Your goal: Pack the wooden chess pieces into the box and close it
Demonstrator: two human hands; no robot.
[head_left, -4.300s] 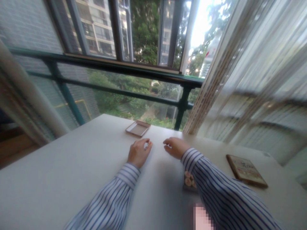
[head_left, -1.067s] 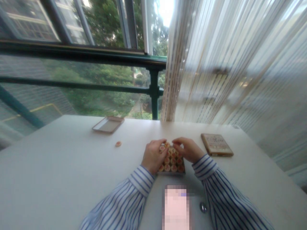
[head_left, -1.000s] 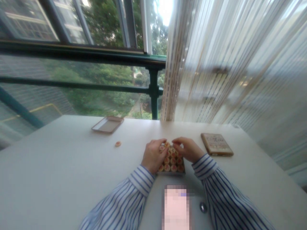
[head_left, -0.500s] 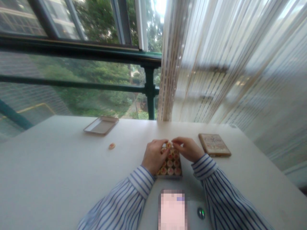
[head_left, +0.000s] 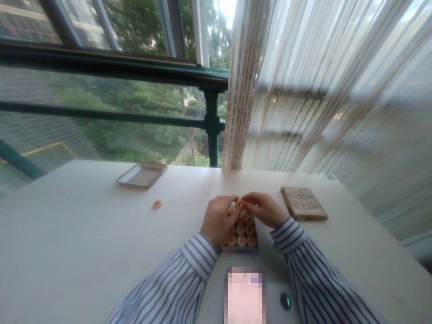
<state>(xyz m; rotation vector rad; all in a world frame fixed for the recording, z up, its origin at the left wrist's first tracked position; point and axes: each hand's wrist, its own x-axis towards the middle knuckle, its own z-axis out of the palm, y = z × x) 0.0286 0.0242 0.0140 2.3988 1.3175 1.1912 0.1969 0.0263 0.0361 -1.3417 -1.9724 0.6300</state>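
Note:
A small box packed with round wooden game pieces sits on the white table in front of me. My left hand curls over the box's left side, its fingers pinched at the far end. My right hand meets it from the right, and both pinch one round piece just above the far row. One loose piece lies alone on the table to the left.
An empty shallow tray rests at the table's far edge by the window railing. A flat wooden lid with a picture lies to the right. A small dark round object sits near my right sleeve. Curtains hang at the right.
Earlier both hands rested farther out on the table near the tray; they came back over the box of pieces. In the last second they drew together on one piece at its far end.

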